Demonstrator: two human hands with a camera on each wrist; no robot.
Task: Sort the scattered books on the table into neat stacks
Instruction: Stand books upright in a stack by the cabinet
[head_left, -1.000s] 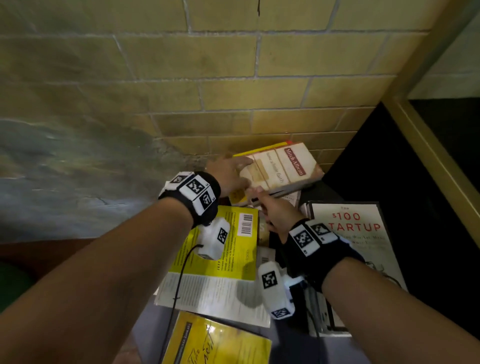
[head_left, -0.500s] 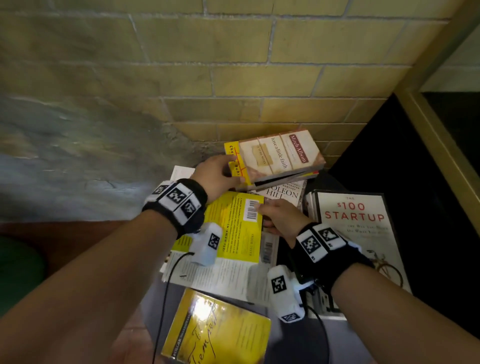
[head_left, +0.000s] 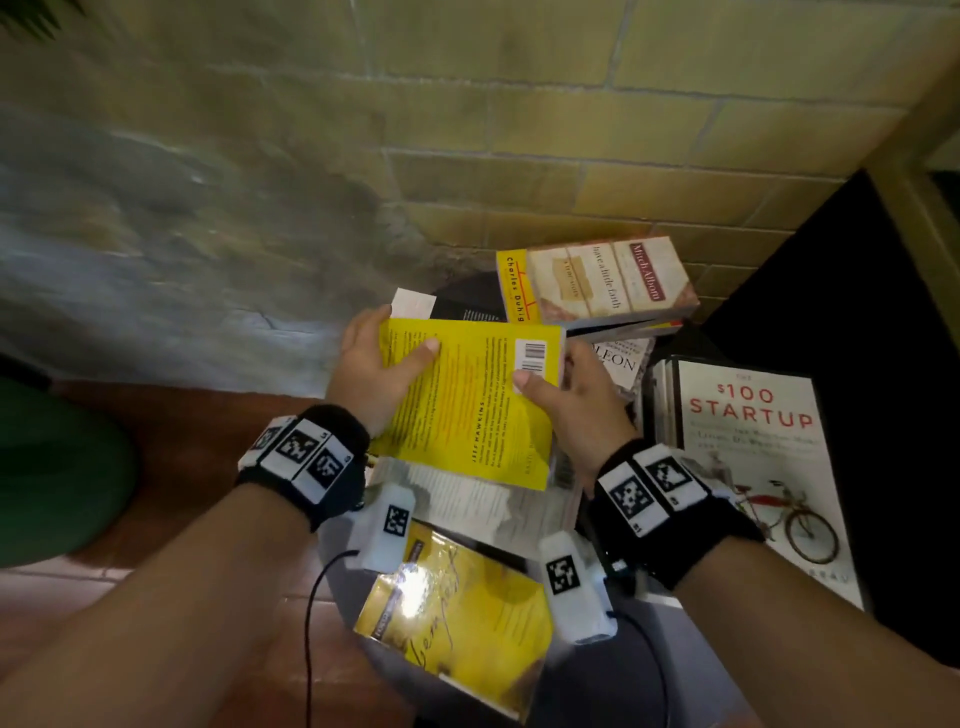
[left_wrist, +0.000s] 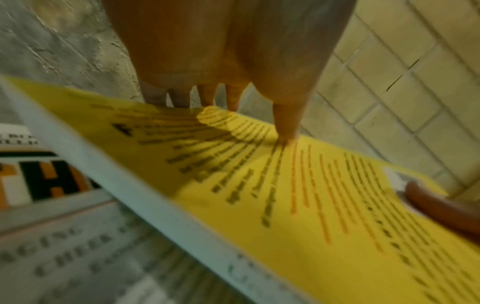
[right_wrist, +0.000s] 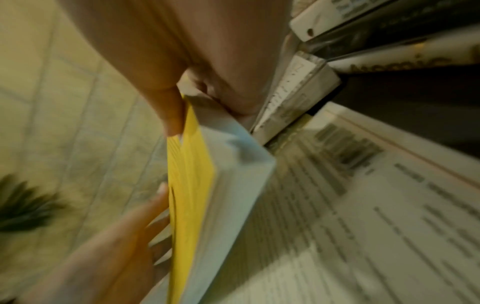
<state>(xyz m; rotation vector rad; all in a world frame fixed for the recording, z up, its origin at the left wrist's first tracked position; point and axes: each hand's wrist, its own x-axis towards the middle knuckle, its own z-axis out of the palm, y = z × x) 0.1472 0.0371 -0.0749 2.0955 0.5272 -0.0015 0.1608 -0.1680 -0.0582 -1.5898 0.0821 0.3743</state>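
A yellow paperback (head_left: 467, 400) lies back cover up, lifted off the pile between both hands. My left hand (head_left: 371, 374) grips its left edge, thumb on the cover (left_wrist: 285, 131) and fingers under it. My right hand (head_left: 576, 400) grips the right edge by the barcode, thumb on top (right_wrist: 171, 115). Behind it, a beige book (head_left: 608, 280) lies on a yellow-spined book (head_left: 511, 286) by the wall. A white "$100 Startup" book (head_left: 753, 447) tops a stack at the right. Another yellow book (head_left: 457, 618) lies near me.
A white book with printed text (head_left: 467, 499) lies under the lifted paperback, and a partly hidden book (head_left: 621, 361) shows behind my right hand. A brick wall (head_left: 519, 130) rises just behind the pile. Dark surface (head_left: 831, 291) extends to the right; red-brown floor (head_left: 208, 415) at left.
Both hands left the beige book on the stack by the wall, came back toward me and took hold of the yellow paperback, which now sits raised off the pile.
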